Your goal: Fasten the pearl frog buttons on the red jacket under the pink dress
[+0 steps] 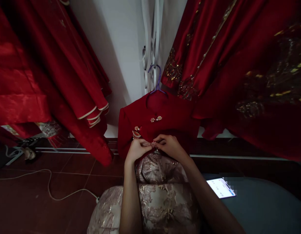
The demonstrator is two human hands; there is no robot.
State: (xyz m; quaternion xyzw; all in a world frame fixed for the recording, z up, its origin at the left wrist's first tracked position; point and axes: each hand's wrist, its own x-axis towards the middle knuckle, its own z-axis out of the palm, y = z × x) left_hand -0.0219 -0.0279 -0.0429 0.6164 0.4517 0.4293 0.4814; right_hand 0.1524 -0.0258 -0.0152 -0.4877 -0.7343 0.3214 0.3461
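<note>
A red jacket [176, 112] hangs in front of me on a purple hanger [157, 79]. A pearl and gold fastener [156, 119] sits below its neckline, and a fan-shaped jewelled brooch [136, 134] is on the left side of its chest. Lower on the jacket's front, my left hand [138, 150] and my right hand [170, 146] meet fingertip to fingertip. Both are closed in a pinch on a small jewelled button [153, 143], mostly covered by the fingers. Whether it is fastened cannot be seen.
Red garments [74, 65] hang at the left, and red embroidered ones [204, 42] at the right. Patterned shiny fabric [165, 204] covers my lap. A lit phone [221, 188] lies on a grey seat [265, 208]. A white cable [51, 182] crosses the tiled floor.
</note>
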